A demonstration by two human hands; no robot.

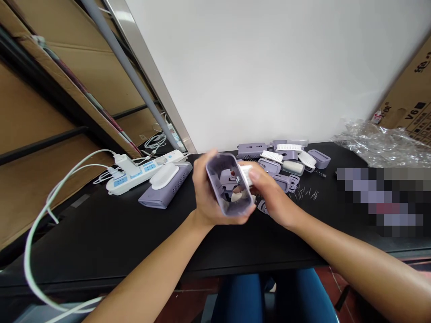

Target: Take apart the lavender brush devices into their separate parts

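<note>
My left hand point(206, 193) is wrapped around a hollow purple-grey housing point(213, 172), whose open end faces the camera. On the housing's right side, my right hand point(269, 190) pinches a white brush piece point(247, 172) against the wall. Through the opening, parts on the table show. Behind my right hand lies a pile of purple-grey parts point(253, 150), with white bristle heads point(272, 156) and small springs point(308, 194). A closed purple-grey unit with a white pad point(168, 190) rests left of my hands.
A white power strip point(148, 168) with plugs and cables lies at the left on the black table point(134, 242). Clear plastic wrap point(380, 143) and a cardboard box point(411, 98) stand at the right. A white wall rises behind.
</note>
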